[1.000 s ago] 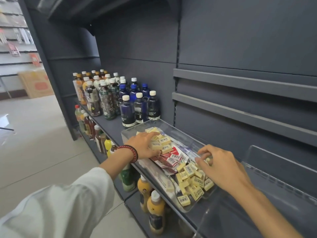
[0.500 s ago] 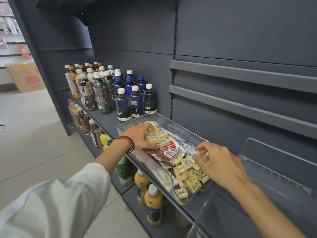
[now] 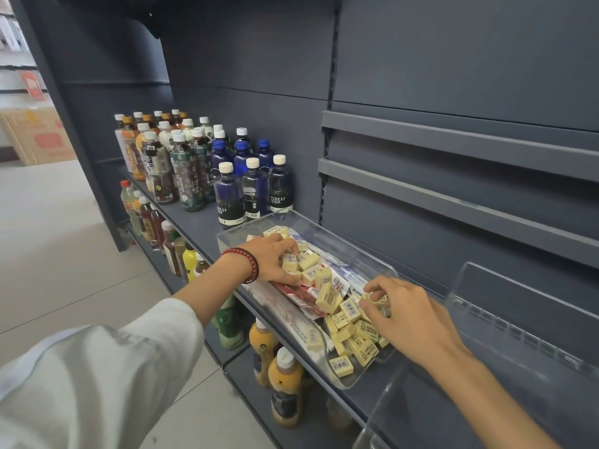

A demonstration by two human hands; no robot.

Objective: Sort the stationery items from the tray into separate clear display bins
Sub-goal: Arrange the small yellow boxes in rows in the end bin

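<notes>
A clear tray point(image 3: 353, 254) sits on the dark shelf, filled with several small yellow erasers point(image 3: 329, 296) and red and white flat packets point(image 3: 299, 294). My left hand point(image 3: 275, 259), with a red bead bracelet at the wrist, lies over the erasers at the tray's far left end, fingers curled among them. My right hand point(image 3: 405, 314) is over the tray's near right end and pinches an eraser point(image 3: 376, 299) between thumb and fingertips. A clear display bin point(image 3: 518, 306) stands just right of the tray, under my right forearm.
Several drink bottles point(image 3: 227, 192) stand on the shelf left of the tray, and more bottles point(image 3: 282, 377) fill the lower shelf under it. Grey rails point(image 3: 453, 140) cross the back panel. A tiled aisle floor point(image 3: 64, 238) lies to the left.
My left hand has slid deeper among the erasers at the tray's far end. My right hand's fingers have closed on an eraser. The view has moved slightly closer.
</notes>
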